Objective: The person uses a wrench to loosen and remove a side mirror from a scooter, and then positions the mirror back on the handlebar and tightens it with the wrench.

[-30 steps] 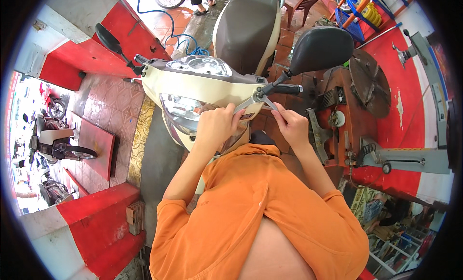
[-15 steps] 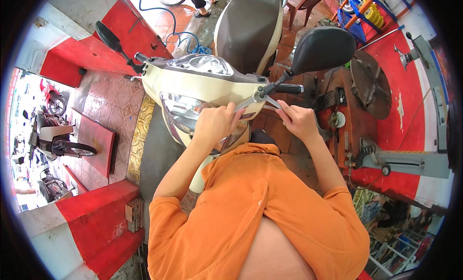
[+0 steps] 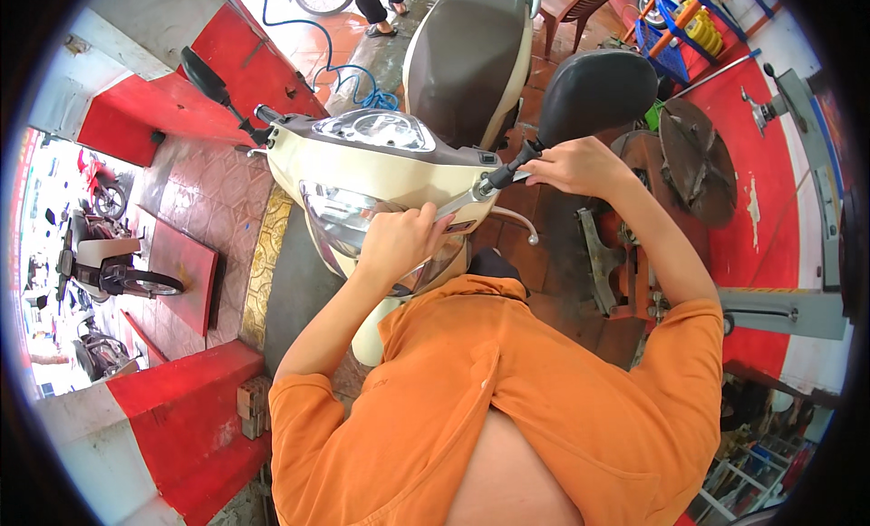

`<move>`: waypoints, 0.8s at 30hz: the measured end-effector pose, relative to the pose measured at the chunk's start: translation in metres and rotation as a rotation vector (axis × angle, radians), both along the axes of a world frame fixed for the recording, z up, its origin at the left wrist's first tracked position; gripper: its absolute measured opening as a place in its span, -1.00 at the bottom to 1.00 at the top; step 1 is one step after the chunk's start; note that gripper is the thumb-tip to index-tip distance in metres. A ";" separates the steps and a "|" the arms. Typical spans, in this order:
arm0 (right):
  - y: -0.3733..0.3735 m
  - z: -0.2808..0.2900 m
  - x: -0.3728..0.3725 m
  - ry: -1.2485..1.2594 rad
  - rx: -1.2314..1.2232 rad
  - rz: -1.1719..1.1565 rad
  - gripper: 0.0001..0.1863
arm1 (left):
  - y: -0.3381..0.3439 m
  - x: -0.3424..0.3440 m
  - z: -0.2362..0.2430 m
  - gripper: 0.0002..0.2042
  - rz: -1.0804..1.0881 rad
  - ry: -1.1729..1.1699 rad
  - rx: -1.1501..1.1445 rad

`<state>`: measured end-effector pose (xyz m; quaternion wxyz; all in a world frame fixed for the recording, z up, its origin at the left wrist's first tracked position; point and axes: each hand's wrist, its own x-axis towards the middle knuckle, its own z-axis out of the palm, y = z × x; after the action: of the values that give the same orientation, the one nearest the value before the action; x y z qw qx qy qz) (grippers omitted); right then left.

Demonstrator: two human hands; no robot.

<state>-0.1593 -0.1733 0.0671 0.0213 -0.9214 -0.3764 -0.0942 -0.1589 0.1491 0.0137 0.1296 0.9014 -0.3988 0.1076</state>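
Observation:
In front of me stands a cream scooter (image 3: 399,173) with a dark seat. My left hand (image 3: 399,241) is closed around a silver wrench (image 3: 464,200), whose far end meets the base of the black mirror (image 3: 598,96) on the handlebar. Beside the mirror's stem (image 3: 512,168), my right hand (image 3: 575,166) grips a second metal wrench (image 3: 521,175); only a short piece of it shows past the fingers. That hand hides most of the right handlebar grip. A brake lever (image 3: 521,222) curves out below it.
A rusty round-topped stand (image 3: 693,164) and a metal workbench (image 3: 625,254) are to the right. A brown plastic chair (image 3: 571,14) stands at the back. On the floor lies a blue hose (image 3: 372,91). Another person's legs (image 3: 381,9) show beyond. The other mirror (image 3: 204,76) is at left.
My right hand has swung up and away from me with its wrench, from below the mirror's stem to beside it. The mirror has shifted slightly left. My left hand stays nearly in place.

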 end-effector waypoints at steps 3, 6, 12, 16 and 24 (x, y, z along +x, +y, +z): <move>-0.012 -0.023 0.019 0.156 -0.026 -0.141 -0.76 | -0.002 0.000 0.001 -0.61 -0.009 -0.010 -0.013; -0.004 -0.010 0.024 0.161 0.084 -0.128 -0.73 | -0.003 -0.001 0.003 -0.61 -0.004 -0.016 -0.005; 0.010 0.014 0.024 0.279 0.169 -0.140 -0.76 | -0.005 -0.002 0.007 -0.61 0.011 0.010 0.040; 0.006 0.003 0.026 0.429 0.156 -0.294 -0.73 | -0.005 -0.001 0.008 -0.61 0.013 0.031 0.066; -0.006 -0.047 0.002 -0.101 0.157 -0.215 -0.66 | -0.002 0.000 0.005 -0.61 0.011 0.056 0.017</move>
<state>-0.1574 -0.1791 0.0204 0.0641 -0.9460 -0.2675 -0.1716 -0.1594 0.1472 0.0187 0.1325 0.9074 -0.3908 0.0796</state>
